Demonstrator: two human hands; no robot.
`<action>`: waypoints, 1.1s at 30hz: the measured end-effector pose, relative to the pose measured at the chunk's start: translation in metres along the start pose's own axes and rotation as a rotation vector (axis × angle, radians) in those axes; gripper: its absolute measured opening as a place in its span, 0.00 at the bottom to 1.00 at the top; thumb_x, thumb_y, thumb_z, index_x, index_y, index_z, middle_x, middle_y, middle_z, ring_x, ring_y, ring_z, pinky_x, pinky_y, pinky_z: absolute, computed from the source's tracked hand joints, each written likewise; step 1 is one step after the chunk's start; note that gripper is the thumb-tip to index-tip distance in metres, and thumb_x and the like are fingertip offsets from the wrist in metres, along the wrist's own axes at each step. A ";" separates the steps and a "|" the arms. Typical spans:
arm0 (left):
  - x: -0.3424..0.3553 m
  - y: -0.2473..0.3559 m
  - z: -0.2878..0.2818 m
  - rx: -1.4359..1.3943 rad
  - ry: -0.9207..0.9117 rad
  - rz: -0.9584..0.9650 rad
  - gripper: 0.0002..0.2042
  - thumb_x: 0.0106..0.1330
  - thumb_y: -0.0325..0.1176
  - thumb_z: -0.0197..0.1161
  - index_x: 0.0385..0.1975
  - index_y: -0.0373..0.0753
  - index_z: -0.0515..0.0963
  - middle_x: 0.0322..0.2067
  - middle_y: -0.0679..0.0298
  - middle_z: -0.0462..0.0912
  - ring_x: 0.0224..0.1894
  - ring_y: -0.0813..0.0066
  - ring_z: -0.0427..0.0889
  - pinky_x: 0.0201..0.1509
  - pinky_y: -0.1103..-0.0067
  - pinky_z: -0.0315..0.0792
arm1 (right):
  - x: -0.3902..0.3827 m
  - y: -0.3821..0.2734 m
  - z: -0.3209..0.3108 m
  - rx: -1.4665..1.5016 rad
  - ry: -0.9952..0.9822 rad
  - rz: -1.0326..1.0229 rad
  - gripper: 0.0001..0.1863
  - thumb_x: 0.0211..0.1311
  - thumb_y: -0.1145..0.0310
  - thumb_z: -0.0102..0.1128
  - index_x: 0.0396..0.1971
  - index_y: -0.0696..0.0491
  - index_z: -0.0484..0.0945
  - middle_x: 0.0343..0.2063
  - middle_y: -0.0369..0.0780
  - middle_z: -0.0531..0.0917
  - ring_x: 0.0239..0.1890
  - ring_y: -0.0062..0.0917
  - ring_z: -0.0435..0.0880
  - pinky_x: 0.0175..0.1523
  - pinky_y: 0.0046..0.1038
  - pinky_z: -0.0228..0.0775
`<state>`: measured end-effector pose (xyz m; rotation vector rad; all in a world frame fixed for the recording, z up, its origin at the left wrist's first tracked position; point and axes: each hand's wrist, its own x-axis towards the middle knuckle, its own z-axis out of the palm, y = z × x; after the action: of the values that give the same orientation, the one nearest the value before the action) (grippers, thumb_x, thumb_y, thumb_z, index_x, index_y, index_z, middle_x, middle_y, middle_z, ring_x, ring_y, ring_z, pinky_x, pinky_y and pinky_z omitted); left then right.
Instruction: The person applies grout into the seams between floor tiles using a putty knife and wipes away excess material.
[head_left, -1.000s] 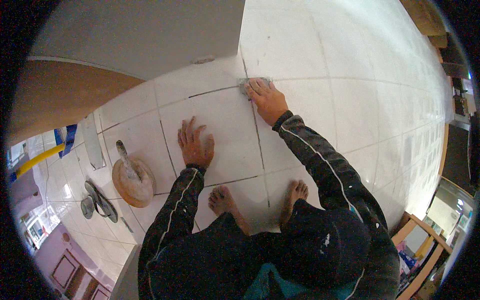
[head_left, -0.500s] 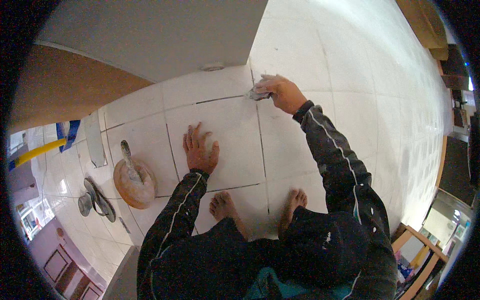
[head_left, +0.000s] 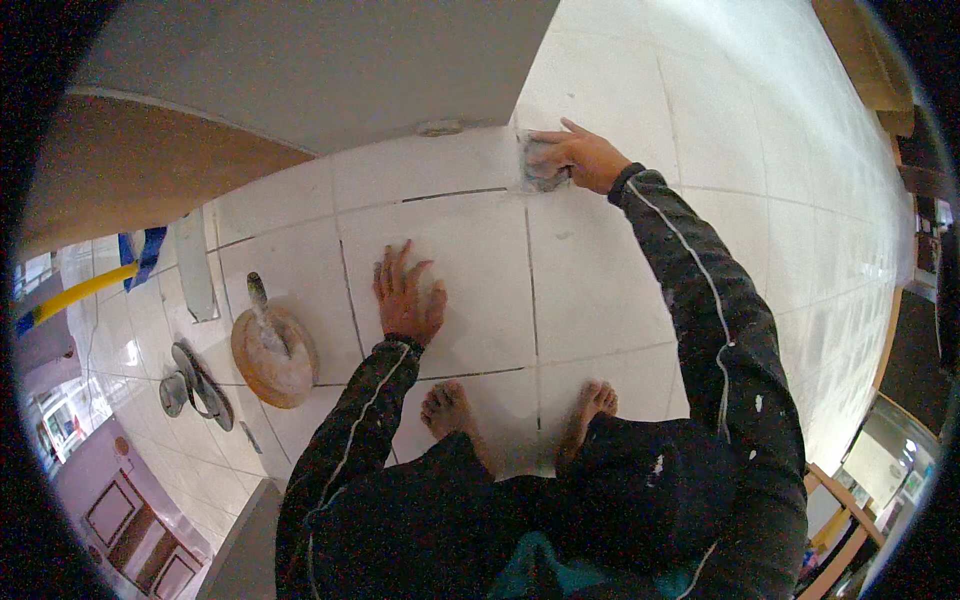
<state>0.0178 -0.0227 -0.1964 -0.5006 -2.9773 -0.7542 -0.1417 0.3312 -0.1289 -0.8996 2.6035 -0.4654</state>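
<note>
One right hand (head_left: 580,156) is gripping a grey wad (head_left: 545,182)
Left of that grip, the left hand (head_left: 411,304) is splaying wide on tiles (head_left: 480,270).

Floor tiles (head_left: 480,280): white, in a grid
Joints (head_left: 532,280): some blackish, some pale
Pad (head_left: 546,178): mottled grey
Sleeves (head_left: 690,270): black, thin white stripe, white specks
Bowl (head_left: 266,392): orange-tan rim, whitish inside
Pole (head_left: 85,293): yellow, blue-ended
Slippers (head_left: 207,390): dark grey
Upright panel (head_left: 330,70): plain grey
</note>
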 end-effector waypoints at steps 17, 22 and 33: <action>0.001 0.005 -0.002 -0.024 0.043 0.028 0.18 0.63 0.43 0.59 0.50 0.43 0.72 0.66 0.55 0.61 0.71 0.45 0.53 0.72 0.51 0.46 | 0.029 0.005 0.007 0.118 0.301 -0.010 0.23 0.50 0.83 0.52 0.38 0.41 0.86 0.48 0.38 0.84 0.46 0.38 0.82 0.58 0.36 0.72; -0.001 -0.001 0.000 0.033 -0.008 -0.001 0.17 0.62 0.42 0.59 0.48 0.43 0.73 0.66 0.55 0.61 0.71 0.45 0.53 0.72 0.51 0.45 | 0.027 0.006 0.002 0.062 0.231 0.032 0.18 0.51 0.81 0.54 0.36 0.43 0.86 0.46 0.36 0.85 0.46 0.36 0.83 0.67 0.41 0.62; 0.003 0.004 -0.001 -0.041 0.045 0.026 0.17 0.64 0.43 0.58 0.48 0.41 0.75 0.66 0.55 0.62 0.71 0.46 0.52 0.72 0.51 0.45 | 0.020 -0.008 -0.024 -0.178 0.171 0.211 0.24 0.42 0.81 0.53 0.38 0.40 0.86 0.45 0.39 0.84 0.43 0.41 0.82 0.65 0.39 0.64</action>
<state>0.0158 -0.0188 -0.1937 -0.5166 -2.9133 -0.8141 -0.1624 0.3175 -0.1089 -0.6510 2.8933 -0.2678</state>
